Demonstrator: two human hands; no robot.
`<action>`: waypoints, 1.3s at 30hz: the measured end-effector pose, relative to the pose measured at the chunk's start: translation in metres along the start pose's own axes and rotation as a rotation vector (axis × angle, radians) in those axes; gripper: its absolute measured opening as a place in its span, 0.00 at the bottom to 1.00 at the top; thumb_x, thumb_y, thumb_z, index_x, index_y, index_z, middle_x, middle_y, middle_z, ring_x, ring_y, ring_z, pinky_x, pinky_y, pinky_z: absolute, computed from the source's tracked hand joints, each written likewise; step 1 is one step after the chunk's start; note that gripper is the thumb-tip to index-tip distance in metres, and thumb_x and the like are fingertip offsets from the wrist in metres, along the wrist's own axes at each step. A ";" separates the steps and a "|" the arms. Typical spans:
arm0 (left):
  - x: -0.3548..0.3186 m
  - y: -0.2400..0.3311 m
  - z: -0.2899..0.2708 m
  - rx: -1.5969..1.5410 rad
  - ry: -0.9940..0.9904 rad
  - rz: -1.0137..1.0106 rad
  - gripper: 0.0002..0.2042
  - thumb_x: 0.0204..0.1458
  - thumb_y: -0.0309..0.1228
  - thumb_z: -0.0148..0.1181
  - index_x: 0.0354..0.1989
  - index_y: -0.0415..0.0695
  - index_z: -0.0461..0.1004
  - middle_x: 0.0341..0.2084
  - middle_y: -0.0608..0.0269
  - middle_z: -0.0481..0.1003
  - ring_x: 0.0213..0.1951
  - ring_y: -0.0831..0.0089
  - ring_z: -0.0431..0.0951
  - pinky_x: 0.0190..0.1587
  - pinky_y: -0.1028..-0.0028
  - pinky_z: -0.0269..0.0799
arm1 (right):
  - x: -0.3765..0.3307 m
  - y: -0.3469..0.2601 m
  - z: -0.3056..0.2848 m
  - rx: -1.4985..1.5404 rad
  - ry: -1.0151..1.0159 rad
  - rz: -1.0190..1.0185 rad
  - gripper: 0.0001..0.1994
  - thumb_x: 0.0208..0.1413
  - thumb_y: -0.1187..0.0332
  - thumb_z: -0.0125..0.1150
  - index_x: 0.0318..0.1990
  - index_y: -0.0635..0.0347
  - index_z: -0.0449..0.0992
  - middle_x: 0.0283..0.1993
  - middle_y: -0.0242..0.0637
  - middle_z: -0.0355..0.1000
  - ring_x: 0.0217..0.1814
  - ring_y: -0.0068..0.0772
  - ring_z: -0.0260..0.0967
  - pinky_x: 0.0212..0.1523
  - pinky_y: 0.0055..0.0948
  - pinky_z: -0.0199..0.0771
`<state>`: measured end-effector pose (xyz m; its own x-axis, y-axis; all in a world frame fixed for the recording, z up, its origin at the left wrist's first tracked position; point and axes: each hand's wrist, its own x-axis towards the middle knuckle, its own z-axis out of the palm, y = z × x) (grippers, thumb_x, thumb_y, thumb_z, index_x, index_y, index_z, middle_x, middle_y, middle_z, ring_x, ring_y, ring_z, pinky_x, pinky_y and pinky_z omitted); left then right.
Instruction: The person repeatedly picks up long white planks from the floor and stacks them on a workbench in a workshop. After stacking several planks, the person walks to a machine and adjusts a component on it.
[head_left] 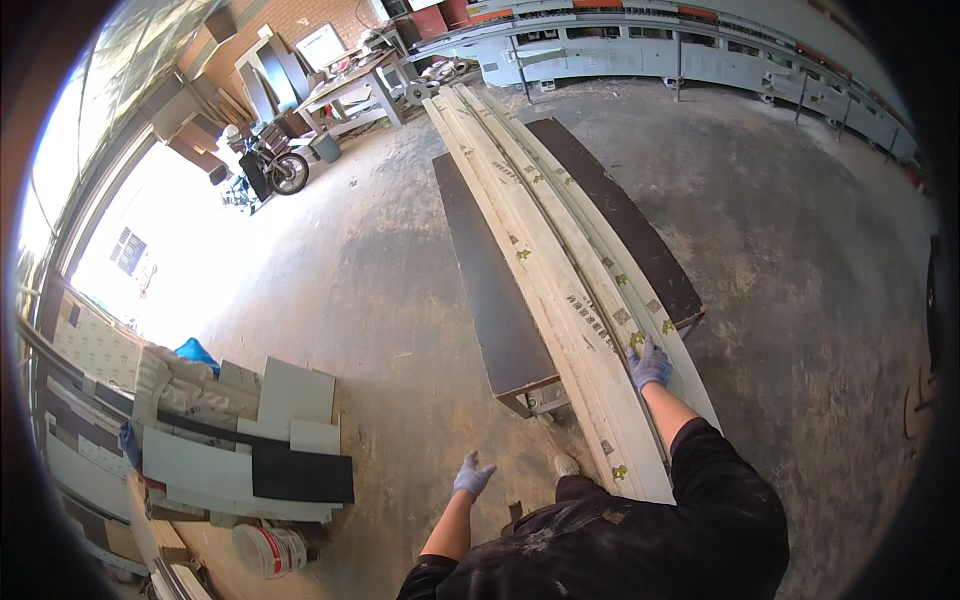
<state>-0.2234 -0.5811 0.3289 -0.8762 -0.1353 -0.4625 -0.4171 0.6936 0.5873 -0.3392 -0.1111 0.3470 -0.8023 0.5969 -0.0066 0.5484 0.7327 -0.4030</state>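
Note:
Long pale boards [560, 310], printed with dark lettering and small green marks, lie side by side lengthwise on a low dark-topped table [490, 300]. My right hand [650, 366], in a light grey-purple glove, rests on the near part of the boards, beside the lengthwise gap between two of them. Its fingers are stretched out over the surface. To the left of the boards, my left hand [473, 475], gloved alike, hangs in the air with fingers apart and nothing in it. The boards' near ends reach up to my body.
At the lower left lie stacked panel offcuts [240, 470] and a white bucket [270, 550]. Farther off are a motorcycle [272, 165] near the bright doorway, a cluttered workbench [350, 85] and a long grey machine [620, 55] along the back. Concrete floor [400, 350] surrounds the table.

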 end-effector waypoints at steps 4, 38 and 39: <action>-0.021 -0.009 -0.007 0.040 -0.179 -0.071 0.42 0.47 0.46 0.66 0.66 0.40 0.52 0.62 0.43 0.60 0.63 0.53 0.62 0.62 0.65 0.60 | 0.006 -0.005 -0.001 0.069 -0.023 -0.027 0.36 0.53 0.40 0.50 0.65 0.48 0.58 0.53 0.48 0.68 0.54 0.49 0.67 0.50 0.48 0.67; 0.273 -0.053 -0.192 -0.075 -0.278 -0.011 0.39 0.47 0.39 0.67 0.65 0.39 0.54 0.57 0.42 0.65 0.58 0.58 0.67 0.56 0.66 0.67 | 0.048 -0.153 0.103 -0.036 0.045 0.112 0.35 0.56 0.42 0.48 0.65 0.53 0.56 0.54 0.54 0.67 0.51 0.52 0.68 0.49 0.44 0.70; 0.275 -0.062 -0.193 -0.094 -0.256 -0.072 0.40 0.47 0.38 0.68 0.65 0.38 0.53 0.55 0.43 0.67 0.55 0.60 0.70 0.53 0.67 0.70 | 0.047 -0.154 0.106 -0.063 0.028 0.127 0.35 0.56 0.42 0.48 0.65 0.53 0.56 0.54 0.54 0.67 0.51 0.52 0.68 0.49 0.44 0.70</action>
<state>-0.4852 -0.7975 0.2938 -0.7589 0.0091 -0.6511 -0.5074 0.6184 0.6000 -0.4868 -0.2308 0.3118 -0.7191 0.6943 -0.0279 0.6594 0.6692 -0.3424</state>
